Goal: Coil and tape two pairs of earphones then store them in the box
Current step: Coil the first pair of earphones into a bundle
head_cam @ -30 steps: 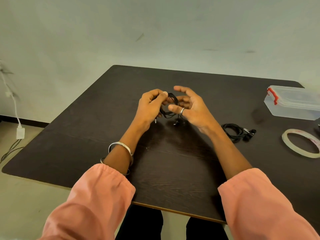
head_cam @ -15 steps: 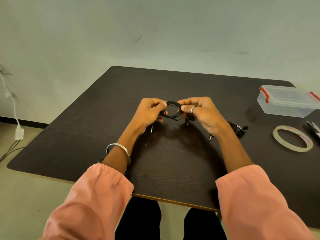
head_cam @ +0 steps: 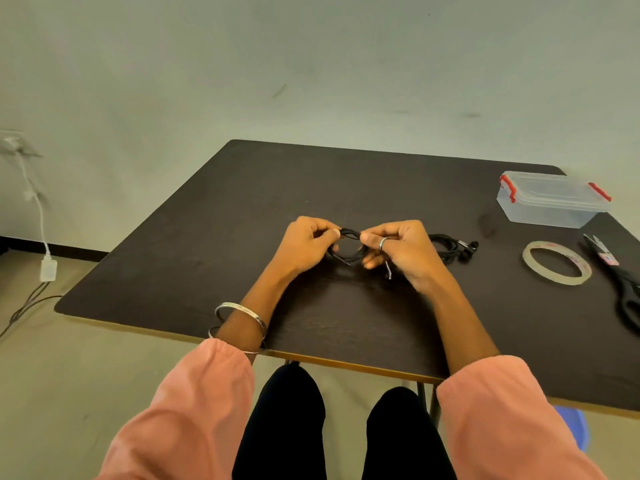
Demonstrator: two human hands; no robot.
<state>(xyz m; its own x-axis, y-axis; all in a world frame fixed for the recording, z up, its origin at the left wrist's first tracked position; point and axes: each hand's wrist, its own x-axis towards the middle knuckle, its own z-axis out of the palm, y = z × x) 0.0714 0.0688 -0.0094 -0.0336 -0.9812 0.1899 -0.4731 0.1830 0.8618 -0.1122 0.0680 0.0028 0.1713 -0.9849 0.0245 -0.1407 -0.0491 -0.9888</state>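
Now both hands (head_cam: 356, 245) pinch coiled earphones (head_cam: 348, 252) above table (head_cam: 242, 209).

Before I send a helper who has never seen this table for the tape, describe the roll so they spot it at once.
Start at the clear box with red latches at the dark table's far right corner. Nearer the person lies the tape roll, between the loose earphones and black scissors. It is the only flat, pale, translucent ring.

The dark wooden bench (head_cam: 242, 202) lies bare to the left and far side. On the right, a black coiled earphone bundle (head_cam: 450, 249), a clear tape ring (head_cam: 557, 267), black scissors (head_cam: 620, 282) and a lidded clear plastic box with red clips (head_cam: 550, 202) crowd the passage.
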